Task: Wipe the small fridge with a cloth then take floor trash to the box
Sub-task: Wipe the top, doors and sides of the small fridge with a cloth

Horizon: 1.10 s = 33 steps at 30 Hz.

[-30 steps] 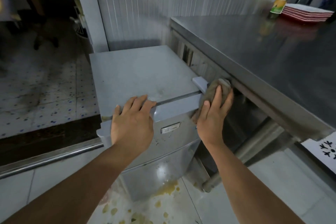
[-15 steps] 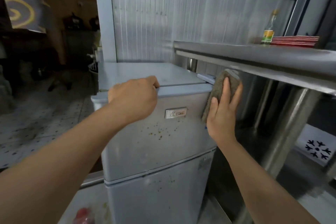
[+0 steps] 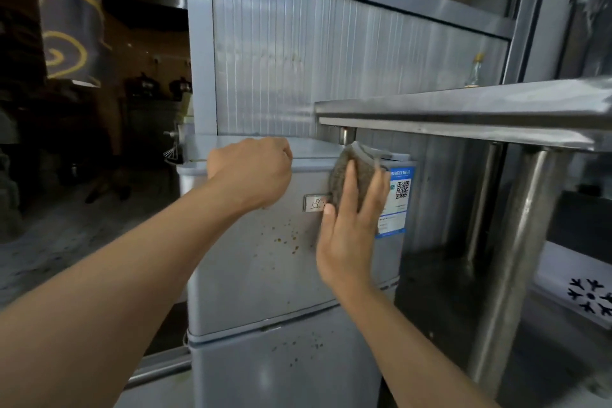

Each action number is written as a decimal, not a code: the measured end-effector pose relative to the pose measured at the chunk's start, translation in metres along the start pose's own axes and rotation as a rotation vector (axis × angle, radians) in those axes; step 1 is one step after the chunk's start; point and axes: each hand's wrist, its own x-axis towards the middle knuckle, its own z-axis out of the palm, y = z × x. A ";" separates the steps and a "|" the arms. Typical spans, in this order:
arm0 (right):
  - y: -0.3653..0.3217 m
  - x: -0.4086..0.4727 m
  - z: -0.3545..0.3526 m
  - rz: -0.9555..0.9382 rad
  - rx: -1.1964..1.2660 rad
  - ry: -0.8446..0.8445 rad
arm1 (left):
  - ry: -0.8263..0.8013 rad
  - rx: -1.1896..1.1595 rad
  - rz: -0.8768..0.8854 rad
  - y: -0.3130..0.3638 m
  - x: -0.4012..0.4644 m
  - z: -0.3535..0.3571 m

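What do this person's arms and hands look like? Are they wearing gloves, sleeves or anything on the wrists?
Both are bare. The left hand and right hand have no gloves, and no ring, watch or band shows on either. Both forearms are uncovered as far as the picture's edge, so no sleeve is in view. The nails look short and plain.

A steel counter [image 3: 463, 109] carries a glass bottle [image 3: 474, 71] before ribbed wall panelling [image 3: 314, 60].

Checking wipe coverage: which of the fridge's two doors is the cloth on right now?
The upper door: the right hand presses the cloth flat near its top right corner, beside the badge. The lower door, below the seam, is untouched.
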 end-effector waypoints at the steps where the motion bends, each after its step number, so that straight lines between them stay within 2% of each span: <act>1: 0.003 -0.001 -0.002 -0.042 0.010 -0.029 | 0.010 -0.005 0.019 -0.001 -0.003 -0.001; 3: 0.023 0.004 -0.012 -0.108 -0.011 -0.063 | 0.029 -0.028 0.055 -0.007 -0.013 -0.006; 4: 0.035 0.008 -0.017 -0.072 -0.026 -0.059 | 0.051 -0.025 0.068 -0.013 -0.019 -0.008; 7: 0.052 0.021 -0.024 0.299 0.048 -0.008 | 0.242 -0.024 0.094 -0.042 -0.040 -0.008; 9: 0.038 0.021 -0.019 0.346 0.057 0.033 | 0.300 -0.183 0.069 -0.055 -0.051 -0.003; 13: -0.012 -0.002 -0.002 0.075 0.090 0.089 | 0.315 -0.381 0.057 -0.059 -0.053 0.008; 17: -0.068 -0.030 0.022 -0.249 0.131 0.039 | 0.268 -0.492 0.054 -0.061 -0.051 0.008; 20: -0.095 -0.044 0.034 -0.347 0.061 -0.001 | 0.170 -0.825 -0.014 -0.064 -0.058 -0.002; 23: -0.076 -0.037 0.025 -0.408 -0.007 -0.033 | 0.156 -1.118 -0.044 -0.077 -0.077 -0.007; 27: -0.075 -0.019 0.018 -0.380 -0.046 0.037 | 0.114 -1.228 -0.015 -0.092 -0.105 0.008; 30: -0.104 -0.004 0.025 -0.610 -0.082 -0.012 | 0.142 -1.299 -0.064 -0.097 -0.109 0.020; 33: -0.119 0.009 0.026 -0.761 -0.132 -0.060 | 0.282 -1.285 -0.203 -0.104 -0.109 0.029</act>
